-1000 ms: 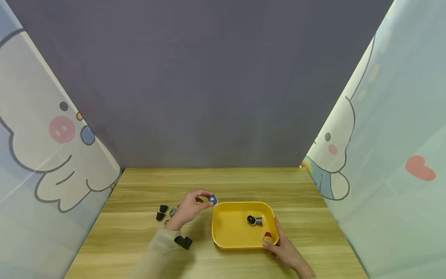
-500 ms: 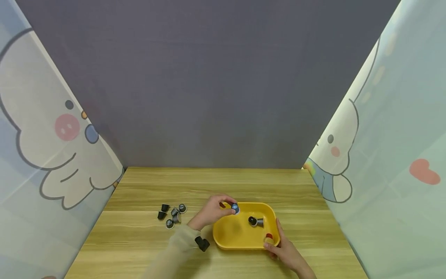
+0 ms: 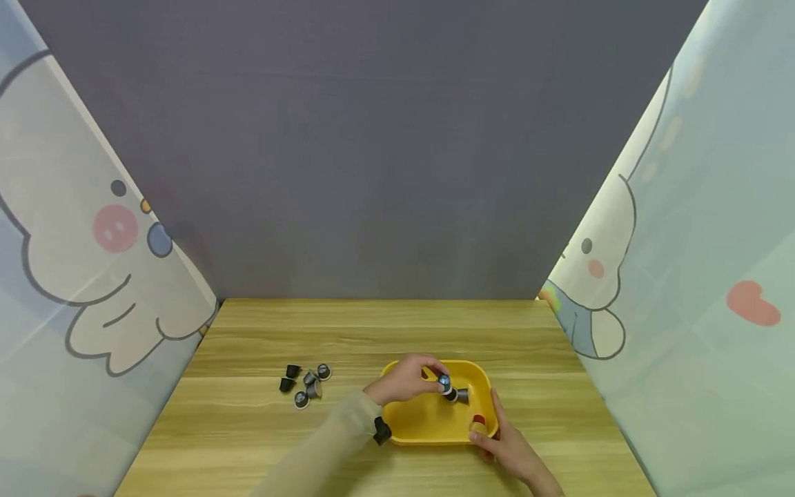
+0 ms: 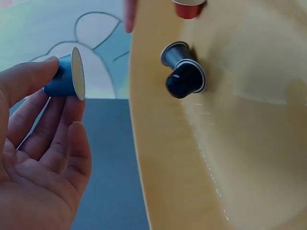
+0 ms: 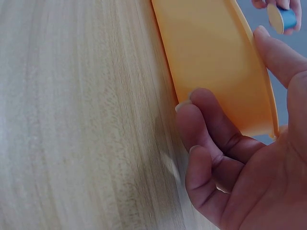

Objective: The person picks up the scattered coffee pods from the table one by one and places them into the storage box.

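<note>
My left hand (image 3: 406,379) pinches a blue coffee capsule (image 3: 444,382) between thumb and fingers, above the yellow tray (image 3: 416,431). In the left wrist view the blue capsule (image 4: 62,79) lies sideways, its pale foil lid facing the tray's inside. Below it in the tray, a black capsule (image 4: 184,80) touches a dark grey one (image 4: 173,51). A red capsule (image 4: 188,9) sits in the tray's near right corner. That same corner is held by my right hand (image 3: 512,449), thumb at the rim and curled fingers against the outer wall (image 5: 211,52).
Left of the tray on the wooden table (image 3: 248,442) lie several loose capsules (image 3: 313,388), black and grey. A dark grey panel (image 3: 373,172) rises behind the table. Printed curtains (image 3: 695,207) flank both sides.
My left hand has carried the blue capsule rightward, from the tray's left edge to over the black and grey capsules. The right hand has stayed on the tray's corner.
</note>
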`<state>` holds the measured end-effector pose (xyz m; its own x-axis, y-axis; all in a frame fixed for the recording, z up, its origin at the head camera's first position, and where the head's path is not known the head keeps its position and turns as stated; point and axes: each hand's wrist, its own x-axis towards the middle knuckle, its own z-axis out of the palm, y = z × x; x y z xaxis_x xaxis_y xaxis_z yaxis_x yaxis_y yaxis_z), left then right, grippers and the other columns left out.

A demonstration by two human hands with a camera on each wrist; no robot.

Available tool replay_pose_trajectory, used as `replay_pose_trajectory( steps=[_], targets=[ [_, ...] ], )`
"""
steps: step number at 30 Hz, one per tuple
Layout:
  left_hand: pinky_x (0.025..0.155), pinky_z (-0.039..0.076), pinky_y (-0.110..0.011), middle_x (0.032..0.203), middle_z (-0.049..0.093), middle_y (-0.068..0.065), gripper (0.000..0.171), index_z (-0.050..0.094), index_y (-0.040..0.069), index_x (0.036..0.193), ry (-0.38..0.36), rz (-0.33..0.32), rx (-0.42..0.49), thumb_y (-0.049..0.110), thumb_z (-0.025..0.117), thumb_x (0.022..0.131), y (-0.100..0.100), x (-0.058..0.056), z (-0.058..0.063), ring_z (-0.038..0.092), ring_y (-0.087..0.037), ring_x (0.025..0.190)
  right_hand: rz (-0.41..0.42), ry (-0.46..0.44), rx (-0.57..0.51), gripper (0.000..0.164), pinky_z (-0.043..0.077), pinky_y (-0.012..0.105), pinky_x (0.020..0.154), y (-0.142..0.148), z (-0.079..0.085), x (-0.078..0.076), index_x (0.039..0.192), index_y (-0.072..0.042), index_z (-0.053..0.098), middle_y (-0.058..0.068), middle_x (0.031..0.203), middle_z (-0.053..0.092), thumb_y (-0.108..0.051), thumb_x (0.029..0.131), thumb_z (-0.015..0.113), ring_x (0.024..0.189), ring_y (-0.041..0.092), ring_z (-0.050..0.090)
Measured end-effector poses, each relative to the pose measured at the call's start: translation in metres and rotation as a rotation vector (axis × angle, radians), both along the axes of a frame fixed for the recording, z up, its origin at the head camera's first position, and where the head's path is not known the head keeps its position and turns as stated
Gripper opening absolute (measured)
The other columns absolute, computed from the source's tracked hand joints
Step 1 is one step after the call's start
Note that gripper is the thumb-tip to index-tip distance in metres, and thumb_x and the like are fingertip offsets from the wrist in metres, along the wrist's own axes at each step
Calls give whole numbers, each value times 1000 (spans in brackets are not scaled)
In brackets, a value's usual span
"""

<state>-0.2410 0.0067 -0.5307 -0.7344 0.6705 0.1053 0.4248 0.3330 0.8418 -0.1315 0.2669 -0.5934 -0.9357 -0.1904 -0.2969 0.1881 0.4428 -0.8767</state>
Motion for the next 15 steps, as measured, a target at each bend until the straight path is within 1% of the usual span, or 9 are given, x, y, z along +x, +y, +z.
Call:
replay_pose_trajectory(
  steps=[2, 7, 9, 12, 15],
  targets=[
    [79, 49, -23, 97, 66, 14, 22, 74, 12, 110, 13, -21, -24, 17, 77, 89, 5, -1, 0, 64, -13, 95, 6, 1, -7, 102, 45, 26, 59, 0, 0, -1, 159, -16, -14, 8, 71, 61, -33, 98, 66, 65, 21, 57],
    [79, 50, -20, 100, 67, 14, 19, 74, 13, 109, 55, -114, -79, 17, 76, 91, 18, -6, -4, 64, -12, 99, 2, -9, -6, 103, 46, 27, 58, 1, 0, -1, 159, -15, -15, 9, 71, 62, -33, 97, 66, 65, 21, 57],
    [78, 49, -18, 101, 67, 14, 18, 74, 14, 110, 68, -148, -96, 17, 75, 91, 24, -9, -6, 64, -10, 98, 2, -10, -8, 103, 46, 27, 58, 1, 0, -2, 158, -14, -15, 9, 72, 62, -33, 97, 66, 66, 22, 57],
    [78, 50, -16, 102, 67, 14, 19, 74, 12, 110, 58, -192, -104, 14, 75, 91, 30, -10, -7, 63, -5, 97, 7, -11, -28, 103, 47, 28, 57, 0, -1, -2, 158, -14, -16, 10, 72, 62, -31, 98, 66, 66, 21, 57],
    [78, 49, -15, 102, 68, 14, 21, 74, 10, 111, 66, -224, -121, 12, 76, 90, 35, -12, -8, 62, 0, 95, 15, -10, -57, 103, 48, 27, 57, -1, -1, -3, 157, -14, -18, 10, 73, 62, -29, 99, 65, 66, 20, 57]
  ],
)
